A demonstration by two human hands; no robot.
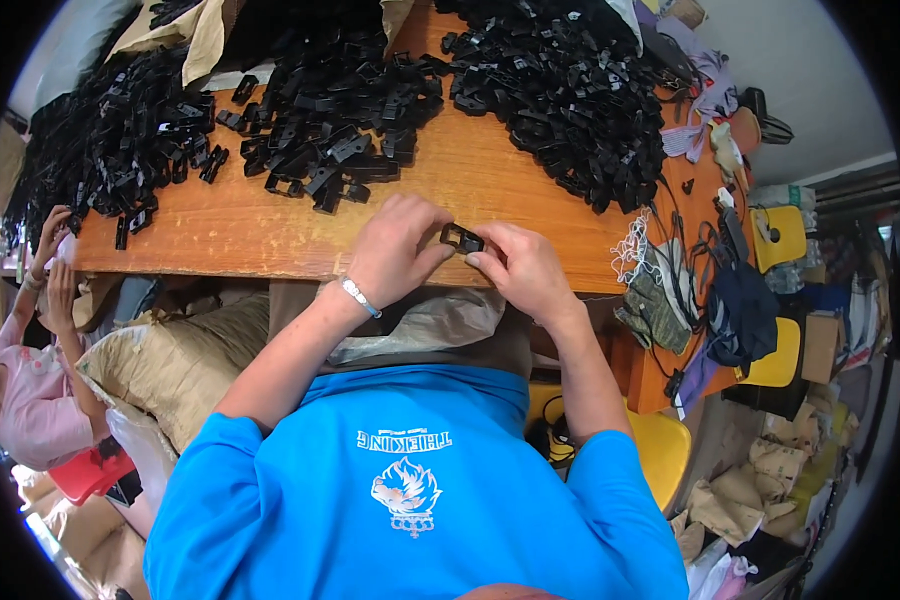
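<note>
A small black plastic piece [463, 240] with a rectangular opening is held between my two hands, just above the table's near edge. My left hand [398, 248], with a bracelet at its wrist, closes thumb and fingers at the piece's left end. On the other end, my right hand [526, 266] pinches it between thumb and forefinger. Beyond my hands a middle heap of black plastic parts [340, 125] lies on the wooden table [270, 235]. The fingertips partly cover the piece, so its finer shape cannot be made out.
More black parts are heaped at the left [110, 130] and right [570, 100]. Cords, white string [631, 245] and a dark bag [745, 315] crowd the table's right end. A large sack [185, 360] stands to my left, near another person in pink [45, 410]. Yellow chairs [660, 450] are at the right.
</note>
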